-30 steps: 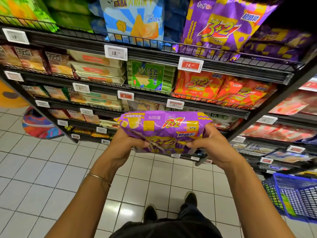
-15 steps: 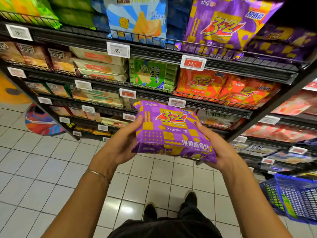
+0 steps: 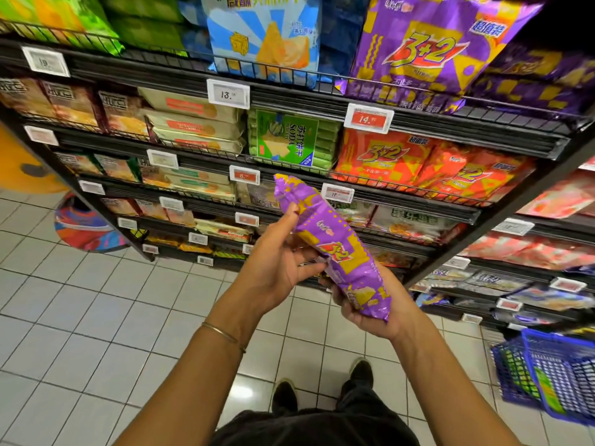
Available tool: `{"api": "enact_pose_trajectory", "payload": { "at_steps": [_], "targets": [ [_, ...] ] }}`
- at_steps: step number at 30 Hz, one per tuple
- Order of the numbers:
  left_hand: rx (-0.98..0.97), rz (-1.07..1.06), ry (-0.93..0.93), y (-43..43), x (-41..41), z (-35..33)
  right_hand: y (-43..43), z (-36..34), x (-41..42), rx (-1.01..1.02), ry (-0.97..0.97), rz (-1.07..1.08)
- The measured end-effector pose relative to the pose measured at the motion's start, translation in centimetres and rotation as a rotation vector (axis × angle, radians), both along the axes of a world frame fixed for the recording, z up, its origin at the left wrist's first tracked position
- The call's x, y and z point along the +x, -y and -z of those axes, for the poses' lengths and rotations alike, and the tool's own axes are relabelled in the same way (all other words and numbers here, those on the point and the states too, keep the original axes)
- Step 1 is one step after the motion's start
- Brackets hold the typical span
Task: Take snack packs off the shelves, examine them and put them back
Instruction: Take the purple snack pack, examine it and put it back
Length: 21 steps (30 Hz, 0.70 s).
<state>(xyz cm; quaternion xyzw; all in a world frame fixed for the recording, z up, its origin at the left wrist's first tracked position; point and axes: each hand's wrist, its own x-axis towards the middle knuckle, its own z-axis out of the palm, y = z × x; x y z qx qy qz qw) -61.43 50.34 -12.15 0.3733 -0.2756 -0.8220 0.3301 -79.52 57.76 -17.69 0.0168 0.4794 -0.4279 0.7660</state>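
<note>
1. Head view: the pack [image 3: 335, 249] was held tilted and edge-on before the shelves [image 3: 289, 101], its print hard to read. The left hand [image 3: 277, 272] pinched its upper half, and the right hand [image 3: 376, 313] cupped the lower end (fingers mostly hidden, tips curled round it).
2. Tiled floor [image 3: 96, 317] lay below, with a blue basket [image 3: 560, 378] cut off at the right.

Purple snack pack [image 3: 335, 249]: thin plastic film, glossy and creased.
Orange packs [image 3: 386, 159], at 1 o'clock: the same shiny film.
Shelves [image 3: 306, 101]: black metal, matt, fronted by wire rails.
Price tags [image 3: 228, 94]: smooth white plastic frames are fitted along the shelf edges.
Floor [image 3: 64, 317]: pale glazed tiles, glossy; a light is reflected at 6 o'clock.
Basket [image 3: 579, 375], at 4 o'clock: blue plastic mesh.
Bangle [image 3: 223, 335]: thin polished yellow metal, worn at 7 o'clock.
</note>
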Motion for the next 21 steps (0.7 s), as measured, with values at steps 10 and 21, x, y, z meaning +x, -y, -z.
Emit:
{"api": "enact_pose_trajectory", "payload": {
  "at_steps": [10, 21],
  "targets": [
    [-0.003, 0.04, 0.07, -0.3, -0.7, 0.1, -0.9, 1.9, -0.3, -0.09, -0.042, -0.079],
    [-0.326, 0.367, 0.246, -2.1, -0.2, 1.5, -0.9, 3.2, -0.3, -0.139, -0.011, 0.105]
  ]
}}
